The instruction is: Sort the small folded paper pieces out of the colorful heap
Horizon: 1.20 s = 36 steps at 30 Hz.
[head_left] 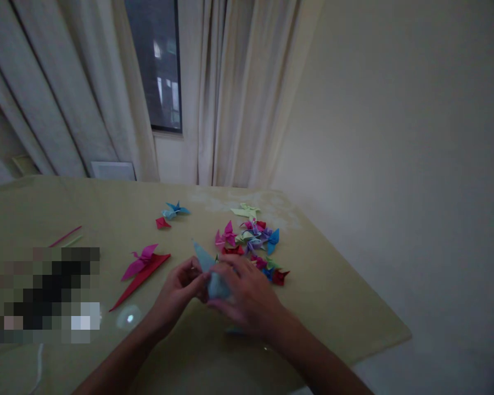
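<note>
Yellowish table (333, 296), pale-blue paper (217, 286) between left hand (180, 288) and right hand (251, 291), both gripping it

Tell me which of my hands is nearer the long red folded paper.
Left. Your left hand is just right of the red paper in view, apart from it; your right hand is farther right. Both hold the light blue paper.

Pale blue folded-paper piece (218, 286): I'm seeing it tapering from a broad body to a narrow tip.
Pointed flap (203, 256): it is slanting up and leftward.
Hold: I'm gripping it between left hand (186, 283) and right hand (249, 291), both partly covering it.
</note>
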{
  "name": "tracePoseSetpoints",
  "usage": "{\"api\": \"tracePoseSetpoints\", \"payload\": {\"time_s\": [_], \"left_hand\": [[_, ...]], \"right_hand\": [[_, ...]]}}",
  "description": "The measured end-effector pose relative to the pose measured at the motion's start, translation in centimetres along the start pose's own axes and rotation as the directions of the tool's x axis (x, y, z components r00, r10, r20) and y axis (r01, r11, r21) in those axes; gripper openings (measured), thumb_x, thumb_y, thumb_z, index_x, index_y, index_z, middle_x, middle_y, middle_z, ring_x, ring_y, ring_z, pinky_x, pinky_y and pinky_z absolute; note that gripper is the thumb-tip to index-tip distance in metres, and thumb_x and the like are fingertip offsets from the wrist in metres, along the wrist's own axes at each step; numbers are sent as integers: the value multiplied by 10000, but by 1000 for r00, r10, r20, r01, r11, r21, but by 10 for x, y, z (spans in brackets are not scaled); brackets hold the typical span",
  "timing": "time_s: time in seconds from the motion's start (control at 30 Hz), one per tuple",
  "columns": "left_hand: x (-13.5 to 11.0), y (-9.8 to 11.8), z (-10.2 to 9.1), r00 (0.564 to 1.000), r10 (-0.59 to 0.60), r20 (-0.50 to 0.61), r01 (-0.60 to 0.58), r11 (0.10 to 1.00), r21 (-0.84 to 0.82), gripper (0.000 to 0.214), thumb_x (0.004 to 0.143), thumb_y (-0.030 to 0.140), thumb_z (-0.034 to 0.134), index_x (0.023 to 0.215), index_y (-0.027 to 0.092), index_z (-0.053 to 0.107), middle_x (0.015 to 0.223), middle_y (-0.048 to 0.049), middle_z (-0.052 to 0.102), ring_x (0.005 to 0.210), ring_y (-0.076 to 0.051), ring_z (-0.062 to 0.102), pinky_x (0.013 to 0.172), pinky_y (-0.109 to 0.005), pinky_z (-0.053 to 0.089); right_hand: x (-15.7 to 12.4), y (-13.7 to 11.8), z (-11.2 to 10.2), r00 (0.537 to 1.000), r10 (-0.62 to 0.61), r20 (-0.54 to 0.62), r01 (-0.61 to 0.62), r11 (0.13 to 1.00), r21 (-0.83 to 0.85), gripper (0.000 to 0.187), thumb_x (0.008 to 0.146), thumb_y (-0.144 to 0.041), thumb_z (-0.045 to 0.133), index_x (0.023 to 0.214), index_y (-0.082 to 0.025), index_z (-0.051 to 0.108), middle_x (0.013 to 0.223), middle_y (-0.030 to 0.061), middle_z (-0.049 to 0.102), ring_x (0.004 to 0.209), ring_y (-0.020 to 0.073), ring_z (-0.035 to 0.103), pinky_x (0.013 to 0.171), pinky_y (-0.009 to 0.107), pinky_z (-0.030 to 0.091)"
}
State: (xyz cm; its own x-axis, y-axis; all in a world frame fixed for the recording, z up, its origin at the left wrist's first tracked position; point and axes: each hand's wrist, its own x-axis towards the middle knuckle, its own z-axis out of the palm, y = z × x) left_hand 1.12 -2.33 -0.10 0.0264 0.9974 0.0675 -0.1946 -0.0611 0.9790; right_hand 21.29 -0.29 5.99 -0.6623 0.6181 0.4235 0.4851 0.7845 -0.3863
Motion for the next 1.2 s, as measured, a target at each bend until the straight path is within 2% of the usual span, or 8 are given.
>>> {"api": "tracePoseSetpoints", "payload": {"time_s": [0.2, 0.37, 0.57, 0.7, 0.8, 0.93, 1.03, 1.2], "left_hand": [[-6, -10, 13, 971, -52, 234, 52, 999, 5, 350, 830, 484, 829, 858, 165, 687, 754, -9, 660, 704, -142, 602, 674, -254, 503], [-14, -6, 21, 922, -88, 378, 92, 996, 7, 311, 873, 471, 801, 949, 191, 687, 851, -17, 682, 781, -163, 638, 723, -272, 520], [-20, -17, 28, 903, -93, 420, 116, 993, -32, 406, 814, 406, 875, 1130, 229, 692, 1040, -62, 727, 942, -213, 683, 853, -322, 550], [-19, -16, 17, 839, -125, 529, 199, 976, -85, 733, 790, 337, 902, 1437, 338, 556, 1173, -70, 699, 1053, -238, 682, 910, -360, 545], [-18, -9, 8, 799, -93, 593, 177, 980, -85, 455, 765, 327, 915, 1164, 265, 705, 1140, -54, 679, 972, -197, 661, 834, -307, 529], [-18, -5, 9, 832, -31, 554, 84, 994, -71, 332, 771, 381, 905, 771, 182, 639, 858, -13, 645, 757, -130, 588, 689, -241, 469], [-20, -6, 16, 873, -66, 484, 58, 998, 31, 326, 826, 387, 862, 774, 186, 611, 805, -5, 639, 732, -134, 602, 669, -242, 470], [-21, -9, 31, 909, -23, 415, -45, 987, 152, 344, 865, 443, 815, 768, 190, 603, 789, -26, 678, 746, -165, 645, 697, -274, 509]], "right_hand": [[-67, -19, 28, 965, 27, -260, -53, 994, -94, 318, 992, -194, 669, 1300, -269, 682, 1400, 134, 646, 1257, 304, 631, 1065, 481, 544], [-101, -21, 34, 837, 270, -475, -172, 956, 239, 97, 1010, -200, 661, 1024, -250, 743, 1045, 71, 715, 959, 211, 718, 836, 324, 613], [-109, -31, 39, 835, 327, -442, -152, 910, 387, 136, 987, -234, 680, 1057, -279, 789, 1045, 69, 735, 976, 221, 723, 892, 351, 608], [-110, -35, 50, 798, 510, -321, -172, 704, 689, 143, 931, -373, 757, 957, -247, 820, 998, 85, 742, 938, 231, 726, 822, 342, 610], [-116, -37, 62, 800, 585, -132, -192, 457, 868, 285, 829, -510, 850, 890, -232, 837, 926, 73, 743, 847, 219, 719, 749, 318, 584], [-126, -40, 70, 801, 593, -75, -170, 346, 923, 511, 851, -720, 733, 878, -219, 829, 866, 80, 726, 810, 231, 690, 733, 335, 550], [-132, -39, 60, 806, 572, -151, -131, 423, 897, 719, 871, -876, 531, 952, -209, 785, 879, 96, 710, 798, 250, 664, 725, 357, 542], [-139, -31, 33, 763, 575, -294, -268, 696, 666, 554, 946, -737, 574, 877, -201, 697, 797, 43, 634, 760, 206, 586, 731, 306, 490]]}}
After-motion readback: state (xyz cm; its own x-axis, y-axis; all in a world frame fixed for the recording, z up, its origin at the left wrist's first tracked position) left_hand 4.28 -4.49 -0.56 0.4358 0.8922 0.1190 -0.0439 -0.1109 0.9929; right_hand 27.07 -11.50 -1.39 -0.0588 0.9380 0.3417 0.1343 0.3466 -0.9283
